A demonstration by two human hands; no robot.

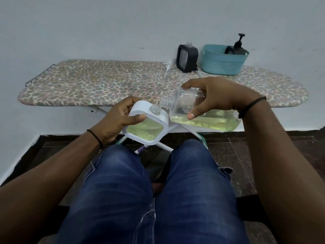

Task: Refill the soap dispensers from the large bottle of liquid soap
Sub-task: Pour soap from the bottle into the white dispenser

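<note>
My left hand (119, 118) grips a white square soap dispenser (146, 126), tilted, its clear neck uncapped and pale green soap filling its lower part. My right hand (216, 96) holds the large clear bottle of liquid soap (198, 115) on its side, fingers over the top and thumb underneath. The bottle's threaded mouth sits right next to the dispenser's neck. Yellow-green soap lies along the bottle's lower side. Both are held above my knees, in front of the ironing board (105, 85).
On the patterned board stand a black square dispenser (187, 58), a white pump head (168, 66) lying flat, and a teal basket (222, 62) holding a black pump dispenser (237, 47). A white wall rises behind; the board's legs and dark tiles lie below.
</note>
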